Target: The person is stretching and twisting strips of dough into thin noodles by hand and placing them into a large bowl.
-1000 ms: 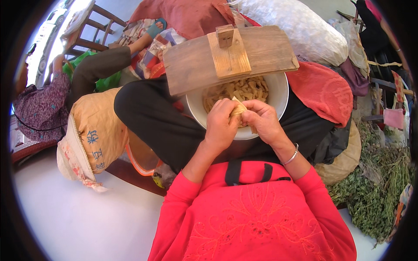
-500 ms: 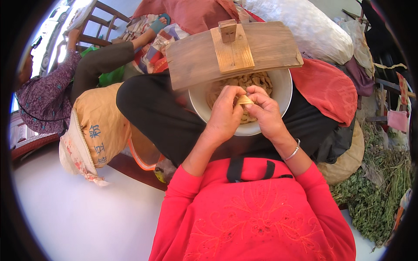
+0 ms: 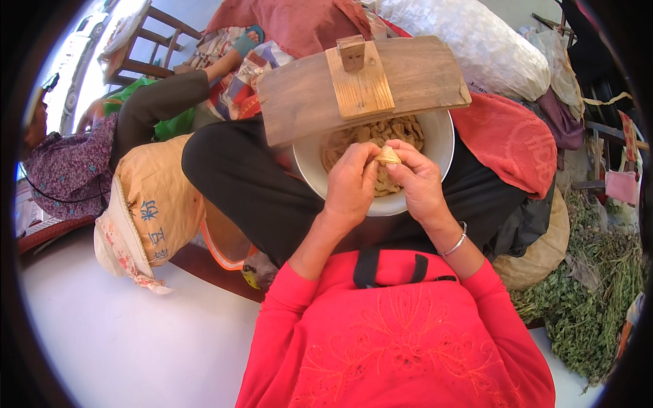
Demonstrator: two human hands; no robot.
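Observation:
A small pale-yellow, ridged piece of food (image 3: 388, 156), folded over, is pinched between my fingertips above a basin. My left hand (image 3: 351, 185) grips its left side with thumb and fingers. On the other side my right hand (image 3: 420, 182) holds it the same way, a silver bangle on that wrist. Below them the pale round basin (image 3: 447, 151) sits on my lap, with many brownish, wrinkled pieces (image 3: 406, 130) inside. A wooden board (image 3: 428, 71) with a lighter plank and a small block lies across the basin's far edge; it hides part of the contents.
Beside my right knee lies a red cloth (image 3: 507, 139). A large white sack (image 3: 469, 44) stands behind it, and dried green plants (image 3: 585, 319) are heaped at right. To the left are a tan sack (image 3: 160, 197) and a seated person in a purple patterned top (image 3: 71, 166).
The food piece has turned slightly in my fingertips, both hands still holding it. The person at left has lowered an arm from the wooden chair.

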